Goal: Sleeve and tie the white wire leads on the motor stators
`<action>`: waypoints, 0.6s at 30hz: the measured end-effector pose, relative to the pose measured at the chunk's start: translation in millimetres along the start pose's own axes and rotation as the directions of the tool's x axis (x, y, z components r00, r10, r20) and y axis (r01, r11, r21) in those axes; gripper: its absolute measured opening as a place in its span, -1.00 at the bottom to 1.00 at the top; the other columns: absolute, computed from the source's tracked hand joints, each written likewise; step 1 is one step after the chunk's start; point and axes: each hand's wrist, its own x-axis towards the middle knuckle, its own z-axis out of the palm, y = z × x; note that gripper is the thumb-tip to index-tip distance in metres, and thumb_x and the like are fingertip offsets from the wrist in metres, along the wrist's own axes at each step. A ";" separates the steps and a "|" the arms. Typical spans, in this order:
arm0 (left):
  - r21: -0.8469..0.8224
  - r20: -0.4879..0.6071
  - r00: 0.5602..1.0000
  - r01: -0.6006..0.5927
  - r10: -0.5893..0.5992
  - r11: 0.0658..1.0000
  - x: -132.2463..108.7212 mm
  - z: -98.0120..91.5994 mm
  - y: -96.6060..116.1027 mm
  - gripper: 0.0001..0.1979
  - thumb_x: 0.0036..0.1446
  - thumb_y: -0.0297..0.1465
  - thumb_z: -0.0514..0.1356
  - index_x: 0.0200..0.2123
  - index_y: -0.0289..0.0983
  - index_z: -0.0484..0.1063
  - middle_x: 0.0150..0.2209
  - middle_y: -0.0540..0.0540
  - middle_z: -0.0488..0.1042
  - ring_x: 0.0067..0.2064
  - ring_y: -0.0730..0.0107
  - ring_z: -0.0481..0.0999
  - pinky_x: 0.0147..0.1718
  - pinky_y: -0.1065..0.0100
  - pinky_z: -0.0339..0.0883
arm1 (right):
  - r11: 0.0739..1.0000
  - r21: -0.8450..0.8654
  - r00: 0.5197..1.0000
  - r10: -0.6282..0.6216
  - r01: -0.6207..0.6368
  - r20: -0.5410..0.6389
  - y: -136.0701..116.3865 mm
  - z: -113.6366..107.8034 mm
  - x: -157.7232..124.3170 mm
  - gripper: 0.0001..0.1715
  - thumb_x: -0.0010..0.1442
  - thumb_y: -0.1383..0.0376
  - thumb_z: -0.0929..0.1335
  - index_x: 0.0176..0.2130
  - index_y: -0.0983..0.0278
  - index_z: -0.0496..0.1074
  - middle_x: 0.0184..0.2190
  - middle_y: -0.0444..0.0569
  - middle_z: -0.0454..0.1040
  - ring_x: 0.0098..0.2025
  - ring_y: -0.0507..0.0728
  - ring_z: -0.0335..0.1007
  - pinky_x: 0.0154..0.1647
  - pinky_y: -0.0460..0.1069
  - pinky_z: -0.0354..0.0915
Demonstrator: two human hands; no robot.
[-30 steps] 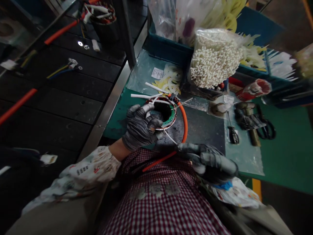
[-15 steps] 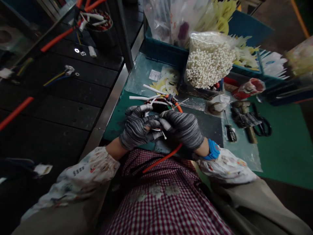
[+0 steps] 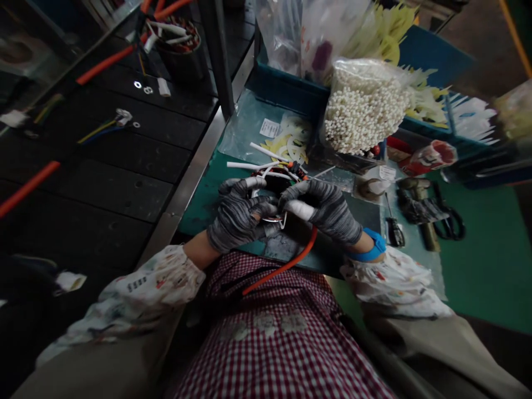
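A round wound coil ring (image 3: 277,178) with white sleeved leads (image 3: 266,151) and an orange tube (image 3: 286,264) lies on the green bench at my lap. My left hand (image 3: 240,215), in a grey striped glove, grips the ring's near left rim. Beside it, touching, my right hand (image 3: 323,209) wears the same kind of glove and covers the ring's right side. Its fingertips pinch a thin white lead at the near rim. The orange tube runs from under my right hand down onto my checked apron.
A bag of white sleeve pieces (image 3: 366,105) and blue bins (image 3: 286,83) stand behind the ring. Scissors (image 3: 451,219), a screwdriver (image 3: 393,221) and a tape roll (image 3: 369,187) lie to the right. A dark slatted conveyor (image 3: 103,155) with wire bundles runs on the left.
My right hand came up from the near right edge of the bench onto the ring and now pinches a white lead. My left hand kept its grip on the ring.
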 end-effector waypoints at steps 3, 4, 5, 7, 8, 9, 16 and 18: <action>-0.009 0.022 0.999 0.048 -0.048 0.999 -1.5 0.7 0.4 -0.77 0.40 -0.10 0.40 -0.13 -0.14 0.66 0.01 -0.11 0.70 0.23 -0.04 0.62 0.26 -0.09 0.48 | 0.999 -0.026 0.999 -0.020 0.021 0.028 0.5 1.5 -3.5 -0.81 0.37 0.14 0.57 -0.11 0.19 0.73 -0.21 -0.06 0.79 -0.21 0.16 0.71 -0.17 0.04 0.63; -0.015 0.012 0.998 0.056 -0.056 0.998 -1.7 0.6 1.2 -0.77 0.39 -0.11 0.42 -0.12 -0.13 0.66 0.00 -0.11 0.69 0.24 -0.03 0.62 0.26 -0.09 0.47 | 0.998 -0.041 0.998 -0.042 0.044 0.054 1.6 1.3 -5.8 -0.82 0.38 0.15 0.56 -0.11 0.19 0.73 -0.20 -0.05 0.79 -0.21 0.16 0.70 -0.15 0.05 0.63; -0.023 -0.003 0.999 0.054 -0.054 0.998 -1.6 0.6 2.0 -0.78 0.38 -0.12 0.44 -0.10 -0.12 0.65 -0.02 -0.10 0.69 0.23 -0.02 0.61 0.26 -0.09 0.48 | 0.996 -0.054 0.993 -0.071 0.077 0.095 3.7 1.2 -9.0 -0.83 0.39 0.14 0.56 -0.11 0.18 0.74 -0.19 -0.04 0.78 -0.19 0.16 0.70 -0.12 0.06 0.63; -0.042 -0.033 0.998 0.043 -0.044 0.998 -0.8 0.4 3.5 -0.78 0.37 -0.15 0.45 -0.07 -0.12 0.62 -0.05 -0.09 0.68 0.22 0.01 0.61 0.24 -0.07 0.50 | 0.992 -0.065 0.983 -0.097 0.109 0.158 10.9 2.0 -17.7 -0.81 0.39 0.11 0.56 -0.10 0.15 0.75 -0.16 -0.03 0.78 -0.16 0.18 0.71 -0.06 0.09 0.62; -0.052 -0.040 0.998 0.039 -0.041 0.998 -0.3 0.3 3.9 -0.79 0.37 -0.17 0.45 -0.07 -0.12 0.61 -0.06 -0.10 0.68 0.21 0.01 0.62 0.22 -0.07 0.52 | 0.993 -0.066 0.982 -0.086 0.099 0.169 15.6 3.2 -23.0 -0.78 0.39 0.07 0.57 -0.07 0.13 0.74 -0.14 -0.04 0.77 -0.15 0.18 0.70 -0.05 0.09 0.61; -0.062 -0.034 0.998 0.041 -0.043 0.997 0.1 0.3 4.2 -0.80 0.36 -0.18 0.45 -0.07 -0.12 0.60 -0.06 -0.10 0.68 0.20 0.00 0.62 0.22 -0.08 0.54 | 0.996 -0.060 0.986 -0.058 0.068 0.159 20.3 5.0 -28.5 -0.74 0.39 0.03 0.57 -0.04 0.11 0.73 -0.14 -0.05 0.77 -0.16 0.17 0.70 -0.06 0.08 0.61; -0.143 0.101 0.980 0.182 -0.169 0.973 -9.2 8.9 5.0 -0.87 0.27 -0.28 0.45 -0.12 -0.08 0.64 -0.02 -0.11 0.69 0.31 -0.06 0.59 0.36 -0.16 0.51 | 1.000 0.006 0.988 0.007 -0.008 0.151 22.1 19.7 -41.8 -0.71 0.37 0.02 0.58 -0.06 0.14 0.68 -0.20 -0.13 0.74 -0.19 0.14 0.68 -0.09 0.04 0.60; -0.167 0.102 0.969 0.240 -0.225 0.956 -13.1 13.7 5.0 -0.86 0.28 -0.29 0.46 -0.11 -0.06 0.63 0.00 -0.07 0.69 0.35 -0.04 0.57 0.40 -0.14 0.47 | 0.996 -0.087 0.985 -0.022 0.037 0.172 15.9 26.4 -29.8 -0.79 0.43 0.07 0.51 -0.10 0.13 0.68 -0.20 -0.13 0.74 -0.16 0.14 0.70 -0.03 0.05 0.62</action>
